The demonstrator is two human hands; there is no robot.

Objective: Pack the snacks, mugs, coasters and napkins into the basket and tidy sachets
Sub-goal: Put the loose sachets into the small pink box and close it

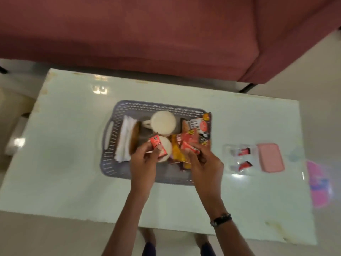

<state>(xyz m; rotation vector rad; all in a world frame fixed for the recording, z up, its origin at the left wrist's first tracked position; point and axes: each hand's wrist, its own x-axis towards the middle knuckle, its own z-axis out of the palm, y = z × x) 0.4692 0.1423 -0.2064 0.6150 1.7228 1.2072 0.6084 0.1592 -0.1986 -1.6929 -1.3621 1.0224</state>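
Note:
A grey perforated basket sits mid-table. Inside it are white napkins at the left, brown coasters beside them, two white mugs in the middle and snack packets at the right. My left hand holds a small red sachet over the nearer mug. Over the snack packets, my right hand holds another red sachet. Right of the basket, a clear plastic tray holds two more red sachets.
A pink lid lies right of the clear tray. A pink patterned item lies at the table's right edge. The pale glass table stands in front of a maroon sofa. My feet show below the near edge.

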